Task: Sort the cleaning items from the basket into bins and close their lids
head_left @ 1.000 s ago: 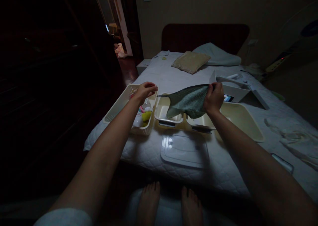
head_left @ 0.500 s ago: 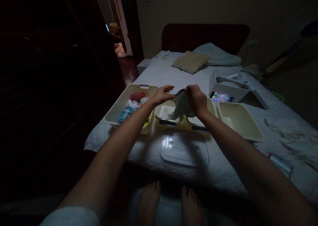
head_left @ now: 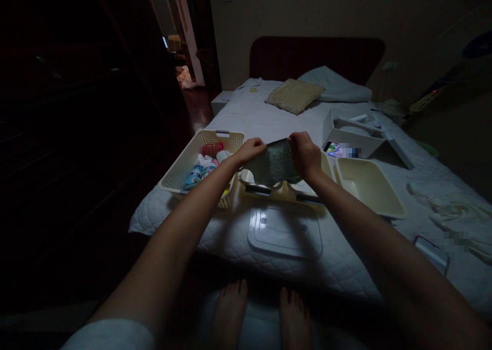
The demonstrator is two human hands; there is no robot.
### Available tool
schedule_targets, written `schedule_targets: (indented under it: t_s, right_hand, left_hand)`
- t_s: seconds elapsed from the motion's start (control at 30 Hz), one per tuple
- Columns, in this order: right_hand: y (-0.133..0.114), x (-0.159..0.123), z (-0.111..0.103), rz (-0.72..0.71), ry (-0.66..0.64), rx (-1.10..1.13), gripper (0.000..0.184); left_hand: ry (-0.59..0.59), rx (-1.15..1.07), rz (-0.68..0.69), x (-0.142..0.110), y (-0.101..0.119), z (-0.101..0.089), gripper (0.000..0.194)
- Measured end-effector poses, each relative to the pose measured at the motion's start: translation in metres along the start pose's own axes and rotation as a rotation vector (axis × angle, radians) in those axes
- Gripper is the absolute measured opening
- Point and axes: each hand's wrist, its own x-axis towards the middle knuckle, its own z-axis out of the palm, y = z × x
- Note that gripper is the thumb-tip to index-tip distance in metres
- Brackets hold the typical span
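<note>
A green dotted cloth (head_left: 273, 163) hangs folded between both hands above two small cream trays (head_left: 257, 180). My left hand (head_left: 250, 150) pinches its left top corner. My right hand (head_left: 305, 154) is closed on its right top corner. Left of the hands sits a cream perforated basket (head_left: 183, 166) holding small bottles and a red item. A larger cream tub (head_left: 369, 188) lies to the right of my right hand. A clear plastic lid (head_left: 285, 230) lies flat on the white quilted bed (head_left: 246, 119) in front of the trays.
A white open box (head_left: 351, 135) with a lit phone (head_left: 333, 147) beside it sits behind the tub. Pale cloths (head_left: 449, 209) lie at the right. Two pillows (head_left: 294, 95) rest by the dark headboard. My bare feet (head_left: 261, 314) show below. A dark wardrobe stands left.
My left hand came over from the basket and took the cloth's left corner. My right hand moved left, and the cloth, spread out a second ago, now hangs folded between both hands.
</note>
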Motion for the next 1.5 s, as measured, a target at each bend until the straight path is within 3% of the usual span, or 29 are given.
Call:
schedule_targets:
  t_s: [0.13,0.27,0.37,0.53,0.7,0.83,0.97,1.13,1.37,1.5]
  right_hand:
    - [0.009,0.003,0.001,0.065,0.075,0.028,0.027]
    - [0.023,0.002,0.001,0.117,0.148,0.041,0.027]
    - [0.032,-0.001,0.000,0.138,0.162,0.038,0.027]
    - [0.047,-0.003,-0.004,0.255,0.230,0.034,0.027]
    - [0.069,-0.007,-0.009,0.408,0.323,0.023,0.023]
    - [0.078,-0.009,-0.010,0.465,0.365,0.027,0.022]
    - [0.071,-0.007,-0.008,0.409,0.337,0.019,0.024]
    - [0.048,-0.006,-0.008,0.228,0.227,0.007,0.027]
    - [0.010,-0.006,-0.007,-0.024,0.034,0.002,0.026]
    - [-0.006,-0.003,-0.005,-0.061,0.036,0.043,0.025]
  left_hand:
    - [0.057,-0.034,0.014,-0.001,0.001,-0.005,0.013]
    - [-0.091,-0.112,-0.018,-0.001,-0.007,-0.014,0.020]
    - [-0.140,-0.113,-0.037,0.001,-0.017,-0.024,0.018]
    - [-0.079,-0.050,-0.073,0.000,-0.029,-0.039,0.015]
    - [0.038,-0.291,-0.167,-0.012,-0.034,-0.050,0.014]
    - [0.096,-0.331,-0.187,-0.014,-0.039,-0.055,0.022]
    - [0.090,-0.306,-0.178,-0.008,-0.041,-0.048,0.024]
    - [0.009,-0.185,-0.042,0.000,-0.034,-0.030,0.022]
    - [0.031,-0.002,0.160,0.003,-0.016,-0.003,0.048]
    - [-0.050,0.094,0.246,0.002,-0.007,0.005,0.033]
